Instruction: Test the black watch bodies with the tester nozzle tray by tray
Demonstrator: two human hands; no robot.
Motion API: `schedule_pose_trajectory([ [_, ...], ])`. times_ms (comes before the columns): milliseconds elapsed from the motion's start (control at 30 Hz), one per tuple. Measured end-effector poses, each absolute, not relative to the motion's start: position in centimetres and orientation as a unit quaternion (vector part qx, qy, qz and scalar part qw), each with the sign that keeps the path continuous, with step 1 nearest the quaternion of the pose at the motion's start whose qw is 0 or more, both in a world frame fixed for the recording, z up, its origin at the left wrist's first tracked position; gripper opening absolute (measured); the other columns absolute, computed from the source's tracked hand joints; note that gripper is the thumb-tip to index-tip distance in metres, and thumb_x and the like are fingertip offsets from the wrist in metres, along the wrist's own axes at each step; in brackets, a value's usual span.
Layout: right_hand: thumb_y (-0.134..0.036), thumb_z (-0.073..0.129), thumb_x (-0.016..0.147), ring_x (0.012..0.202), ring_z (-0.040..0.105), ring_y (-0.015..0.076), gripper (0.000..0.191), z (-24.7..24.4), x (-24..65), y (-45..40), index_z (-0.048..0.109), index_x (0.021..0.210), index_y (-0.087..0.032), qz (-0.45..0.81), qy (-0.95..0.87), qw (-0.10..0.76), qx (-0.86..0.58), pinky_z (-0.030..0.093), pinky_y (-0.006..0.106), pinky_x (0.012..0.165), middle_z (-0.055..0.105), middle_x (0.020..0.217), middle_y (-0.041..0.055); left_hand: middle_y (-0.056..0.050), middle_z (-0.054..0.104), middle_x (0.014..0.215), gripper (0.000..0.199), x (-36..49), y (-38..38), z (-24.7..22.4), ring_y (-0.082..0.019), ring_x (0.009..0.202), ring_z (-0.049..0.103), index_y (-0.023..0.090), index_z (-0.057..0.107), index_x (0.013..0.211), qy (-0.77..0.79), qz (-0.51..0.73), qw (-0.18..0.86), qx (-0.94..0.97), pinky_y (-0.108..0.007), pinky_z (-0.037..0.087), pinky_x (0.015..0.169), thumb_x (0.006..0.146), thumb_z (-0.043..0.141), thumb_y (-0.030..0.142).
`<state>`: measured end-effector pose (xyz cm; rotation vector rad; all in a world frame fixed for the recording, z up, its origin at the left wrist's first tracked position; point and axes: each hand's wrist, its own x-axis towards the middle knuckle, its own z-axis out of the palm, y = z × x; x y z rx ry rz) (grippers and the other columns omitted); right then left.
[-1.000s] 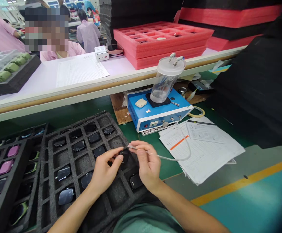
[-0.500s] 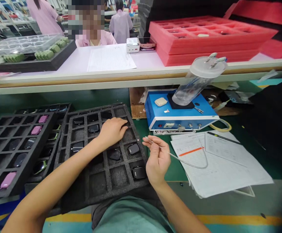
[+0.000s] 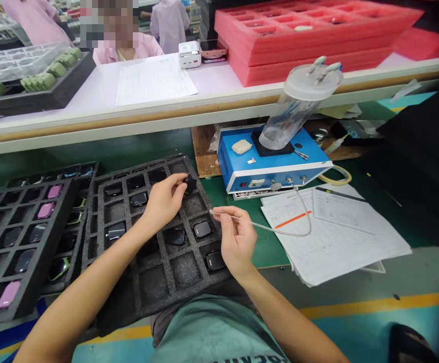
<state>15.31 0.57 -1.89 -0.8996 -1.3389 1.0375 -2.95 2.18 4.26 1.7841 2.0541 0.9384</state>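
Observation:
My left hand (image 3: 165, 197) is over the upper right part of a black foam tray (image 3: 169, 297). Its thumb and forefinger pinch a small dark piece (image 3: 190, 184), which looks like a smartwatch case. Closed fingers of my right hand (image 3: 238, 239) hold a thin clear tube (image 3: 267, 227) near its tip, just right of the tray. The tube loops back to the front of a blue box (image 3: 268, 174). Black watch cases, such as one watch case (image 3: 203, 229) and another black watch case (image 3: 139, 199), lie in several of the tray's compartments.
A clear cylinder (image 3: 287, 116) leans on the blue box. Papers (image 3: 340, 237) with an orange strip lie to the right. More foam trays (image 3: 26, 282) with watch cases are at left. Red foam trays (image 3: 280, 55) sit on the shelf. A person in pink (image 3: 144, 48) is opposite.
My left hand has lifted slightly, and a dark piece now shows in its fingers. My right hand, with the tube, has shifted slightly. The whole view has shifted.

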Motion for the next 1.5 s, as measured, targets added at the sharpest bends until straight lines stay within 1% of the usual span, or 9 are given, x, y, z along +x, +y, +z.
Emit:
schedule_pose_trajectory([
  [67,-0.027,0.057,0.1,0.09,0.073,0.0173,0.014,-1.7,15.3,0.6,0.069,0.106,-0.023,0.44,-0.562,0.59,-0.377,0.061,0.034,0.084,0.074,0.102,0.0051,-0.013,0.076,0.114,0.04,-1.9,0.5,4.0,-0.023,0.093,0.074,0.01,0.068,0.125,0.682,0.422,0.269,0.534,-0.032,0.06,0.076,0.094,0.057,0.033],
  [100,-0.026,0.057,0.1,0.09,0.073,0.0173,0.014,-1.6,15.4,0.6,0.069,0.105,-0.023,0.435,-0.565,0.594,-0.373,0.061,0.034,0.084,0.074,0.101,0.0049,-0.013,0.077,0.113,0.044,-1.4,-0.3,3.8,-0.023,0.09,0.074,0.01,0.068,0.125,0.662,0.459,0.338,0.487,-0.032,0.06,0.073,0.091,0.062,0.037],
  [167,-0.024,0.057,0.099,0.091,0.073,0.0177,0.014,-1.3,15.4,0.6,0.07,0.105,-0.024,0.418,-0.582,0.595,-0.365,0.062,0.033,0.083,0.076,0.1,0.0049,-0.012,0.079,0.105,0.052,-0.4,-1.6,3.4,-0.023,0.088,0.075,0.01,0.069,0.125,0.631,0.495,0.426,0.417,-0.032,0.061,0.073,0.083,0.072,0.041],
  [233,-0.021,0.057,0.099,0.094,0.074,0.0177,0.015,-1.2,15.3,0.6,0.071,0.105,-0.024,0.404,-0.595,0.596,-0.359,0.062,0.032,0.083,0.077,0.1,0.0045,-0.011,0.08,0.1,0.054,0.2,-2.2,3.1,-0.023,0.088,0.075,0.011,0.071,0.121,0.615,0.51,0.459,0.389,-0.033,0.061,0.079,0.077,0.079,0.04],
  [333,-0.017,0.055,0.099,0.1,0.074,0.0175,0.017,-1.2,15.3,0.7,0.069,0.107,-0.025,0.394,-0.594,0.611,-0.345,0.062,0.033,0.087,0.077,0.103,0.004,-0.01,0.081,0.1,0.045,0.6,-2.3,2.8,-0.024,0.093,0.076,0.013,0.076,0.109,0.598,0.527,0.47,0.379,-0.034,0.061,0.087,0.071,0.085,0.036],
  [400,-0.016,0.056,0.099,0.102,0.074,0.0181,0.017,-1.3,15.2,0.7,0.068,0.108,-0.024,0.389,-0.59,0.624,-0.333,0.062,0.035,0.09,0.077,0.105,0.0043,-0.01,0.081,0.1,0.039,0.7,-2.2,2.7,-0.023,0.091,0.077,0.013,0.078,0.104,0.594,0.529,0.471,0.382,-0.033,0.061,0.088,0.071,0.085,0.033],
  [667,-0.013,0.055,0.099,0.101,0.074,0.0181,0.017,-1.5,15.1,0.8,0.067,0.108,-0.023,0.386,-0.59,0.632,-0.322,0.063,0.036,0.09,0.077,0.105,0.0048,-0.006,0.081,0.098,0.028,0.7,-2.7,2.3,-0.017,0.085,0.077,0.017,0.079,0.103,0.579,0.538,0.458,0.406,-0.024,0.062,0.082,0.076,0.082,0.024],
  [967,-0.015,0.055,0.1,0.1,0.075,0.0194,0.016,-1.7,15.2,0.7,0.066,0.108,-0.022,0.407,-0.577,0.628,-0.327,0.064,0.039,0.089,0.077,0.106,0.0054,-0.006,0.081,0.098,0.026,0.6,-2.8,2.1,-0.018,0.084,0.077,0.017,0.08,0.104,0.577,0.541,0.452,0.412,-0.025,0.062,0.08,0.078,0.08,0.022],
  [1500,-0.017,0.055,0.1,0.098,0.075,0.0189,0.016,-1.7,15.2,0.8,0.067,0.108,-0.023,0.405,-0.58,0.622,-0.334,0.064,0.038,0.088,0.077,0.105,0.0051,-0.004,0.082,0.098,0.026,0.5,-2.8,1.9,-0.016,0.084,0.077,0.02,0.081,0.104,0.575,0.541,0.45,0.417,-0.022,0.061,0.079,0.078,0.08,0.021],
])
